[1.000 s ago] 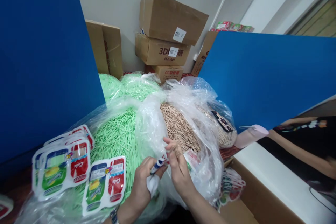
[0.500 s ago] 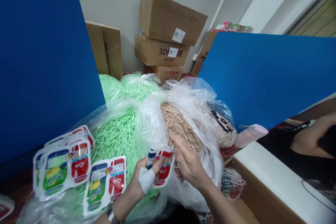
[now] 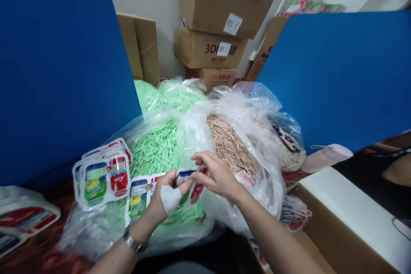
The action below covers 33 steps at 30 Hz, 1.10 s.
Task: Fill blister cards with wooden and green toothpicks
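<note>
A printed plastic pouch (image 3: 197,193) with a cola can picture is between my hands, over the bags. My left hand (image 3: 167,192), with a white wrap at the thumb base, is closed on its left side. The thumb and fingers of my right hand (image 3: 216,177) pinch its top edge. Below lies a clear bag of thin green sticks (image 3: 154,147). Right of that, a second bag holds thin brown sticks (image 3: 229,143). On the green bag rest a stack of similar pouches (image 3: 96,184) and a single pouch (image 3: 136,199), partly hidden by my left hand.
Blue panels (image 3: 61,72) (image 3: 346,81) stand on both sides. Stacked cardboard boxes (image 3: 208,49) are behind the bags. At right are an open carton (image 3: 340,222) with pouches, a pink cylinder (image 3: 327,157) and another person's arm (image 3: 398,175). More pouches (image 3: 28,218) lie at lower left.
My right hand has moved from beside the pouch onto its top edge, and the pouch has tilted. The view has shifted, showing more pouches at lower left.
</note>
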Each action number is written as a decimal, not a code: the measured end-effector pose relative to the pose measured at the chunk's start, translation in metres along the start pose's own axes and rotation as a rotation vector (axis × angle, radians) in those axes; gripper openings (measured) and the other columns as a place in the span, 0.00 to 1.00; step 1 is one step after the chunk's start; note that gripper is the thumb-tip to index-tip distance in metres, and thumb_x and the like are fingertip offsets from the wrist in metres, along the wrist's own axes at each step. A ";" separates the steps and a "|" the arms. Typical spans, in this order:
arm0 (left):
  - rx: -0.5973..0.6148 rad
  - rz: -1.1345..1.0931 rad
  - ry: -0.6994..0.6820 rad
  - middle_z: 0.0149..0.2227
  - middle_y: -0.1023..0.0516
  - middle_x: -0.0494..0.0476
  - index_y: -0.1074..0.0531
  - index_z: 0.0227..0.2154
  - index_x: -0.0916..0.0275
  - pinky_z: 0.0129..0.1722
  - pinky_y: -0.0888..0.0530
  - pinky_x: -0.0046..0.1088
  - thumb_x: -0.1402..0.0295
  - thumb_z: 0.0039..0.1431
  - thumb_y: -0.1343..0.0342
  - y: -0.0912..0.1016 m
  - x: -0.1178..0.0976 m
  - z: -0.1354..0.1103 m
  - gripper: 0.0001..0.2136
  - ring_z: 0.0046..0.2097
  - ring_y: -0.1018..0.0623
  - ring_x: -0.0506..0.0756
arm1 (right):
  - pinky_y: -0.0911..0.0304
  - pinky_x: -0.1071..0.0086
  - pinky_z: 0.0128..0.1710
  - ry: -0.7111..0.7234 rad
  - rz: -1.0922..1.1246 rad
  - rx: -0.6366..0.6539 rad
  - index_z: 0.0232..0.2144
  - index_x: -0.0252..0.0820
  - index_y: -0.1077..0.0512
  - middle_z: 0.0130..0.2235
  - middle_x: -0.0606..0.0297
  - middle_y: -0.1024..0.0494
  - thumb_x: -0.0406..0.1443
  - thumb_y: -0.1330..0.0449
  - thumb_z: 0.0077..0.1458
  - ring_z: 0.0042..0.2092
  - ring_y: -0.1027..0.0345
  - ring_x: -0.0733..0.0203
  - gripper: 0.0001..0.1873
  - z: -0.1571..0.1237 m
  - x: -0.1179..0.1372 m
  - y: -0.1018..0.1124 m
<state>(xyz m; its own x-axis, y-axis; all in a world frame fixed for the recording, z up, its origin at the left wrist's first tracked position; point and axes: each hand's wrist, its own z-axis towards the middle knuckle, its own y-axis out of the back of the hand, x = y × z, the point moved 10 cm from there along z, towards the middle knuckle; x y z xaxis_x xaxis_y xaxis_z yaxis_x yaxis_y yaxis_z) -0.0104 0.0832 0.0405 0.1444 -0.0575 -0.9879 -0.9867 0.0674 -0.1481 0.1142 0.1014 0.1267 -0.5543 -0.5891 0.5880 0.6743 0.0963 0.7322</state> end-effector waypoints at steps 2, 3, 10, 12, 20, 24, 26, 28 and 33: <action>-0.012 0.102 -0.049 0.24 0.28 0.48 0.27 0.28 0.64 0.27 0.32 0.24 0.63 0.50 0.36 0.010 -0.011 -0.001 0.09 0.26 0.31 0.49 | 0.42 0.72 0.31 0.093 -0.079 -0.004 0.29 0.41 0.31 0.28 0.66 0.29 0.45 0.45 0.60 0.31 0.35 0.64 0.14 0.011 0.014 -0.009; 0.013 0.135 -0.048 0.26 0.27 0.49 0.26 0.31 0.64 0.29 0.32 0.25 0.63 0.51 0.38 0.013 -0.014 -0.001 0.09 0.28 0.30 0.50 | 0.44 0.72 0.30 0.135 -0.113 -0.015 0.25 0.41 0.32 0.26 0.67 0.31 0.45 0.47 0.62 0.29 0.37 0.65 0.17 0.016 0.020 -0.012; -0.013 0.374 -0.071 0.20 0.39 0.44 0.34 0.20 0.62 0.23 0.41 0.23 0.63 0.51 0.39 0.048 -0.021 -0.005 0.13 0.23 0.39 0.47 | 0.38 0.64 0.42 0.244 -0.019 -0.102 0.43 0.43 0.32 0.38 0.60 0.26 0.36 0.50 0.64 0.41 0.33 0.58 0.09 0.016 0.040 -0.013; -0.112 0.369 -0.077 0.20 0.40 0.43 0.36 0.20 0.61 0.23 0.42 0.23 0.64 0.49 0.37 0.065 -0.020 -0.007 0.13 0.23 0.40 0.47 | 0.37 0.61 0.46 0.101 0.163 -0.230 0.51 0.45 0.39 0.46 0.58 0.28 0.37 0.49 0.63 0.47 0.34 0.57 0.14 0.004 0.026 -0.009; -0.162 0.346 -0.046 0.20 0.40 0.43 0.38 0.19 0.61 0.23 0.42 0.24 0.63 0.50 0.38 0.078 -0.009 -0.012 0.14 0.23 0.40 0.48 | 0.35 0.64 0.40 -0.047 -0.002 0.318 0.41 0.40 0.33 0.39 0.60 0.28 0.34 0.48 0.61 0.40 0.33 0.58 0.06 -0.060 -0.027 -0.113; -0.115 0.307 -0.038 0.21 0.38 0.45 0.38 0.19 0.61 0.24 0.40 0.24 0.65 0.51 0.39 0.066 -0.001 -0.015 0.14 0.24 0.39 0.48 | 0.37 0.64 0.40 0.051 -0.494 0.476 0.32 0.39 0.30 0.35 0.59 0.28 0.28 0.46 0.58 0.38 0.34 0.56 0.06 -0.075 -0.067 -0.113; -0.111 0.274 -0.029 0.21 0.39 0.44 0.39 0.18 0.61 0.24 0.41 0.24 0.65 0.50 0.39 0.062 0.003 -0.017 0.14 0.23 0.40 0.47 | 0.38 0.65 0.38 0.127 -0.625 0.534 0.31 0.39 0.31 0.33 0.60 0.28 0.26 0.46 0.57 0.36 0.34 0.57 0.06 -0.080 -0.074 -0.114; -0.114 0.245 -0.024 0.20 0.39 0.44 0.40 0.18 0.61 0.23 0.41 0.24 0.65 0.50 0.39 0.061 0.008 -0.018 0.15 0.23 0.40 0.47 | 0.40 0.65 0.36 0.208 -0.691 0.561 0.32 0.40 0.31 0.32 0.62 0.28 0.27 0.44 0.57 0.36 0.35 0.57 0.05 -0.084 -0.071 -0.119; -0.095 0.241 -0.044 0.21 0.37 0.45 0.37 0.19 0.61 0.27 0.38 0.25 0.67 0.51 0.39 0.059 0.016 -0.018 0.12 0.25 0.37 0.48 | 0.44 0.64 0.34 0.363 -0.731 0.602 0.34 0.42 0.32 0.33 0.64 0.29 0.32 0.41 0.57 0.35 0.36 0.57 0.02 -0.086 -0.049 -0.136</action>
<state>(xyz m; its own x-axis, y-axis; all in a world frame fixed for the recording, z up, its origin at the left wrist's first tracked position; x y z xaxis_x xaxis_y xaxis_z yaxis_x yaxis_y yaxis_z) -0.0677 0.0685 0.0171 -0.0943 -0.0075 -0.9955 -0.9953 -0.0206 0.0944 0.0915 0.0485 -0.0310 -0.4837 -0.8639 -0.1402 -0.1841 -0.0561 0.9813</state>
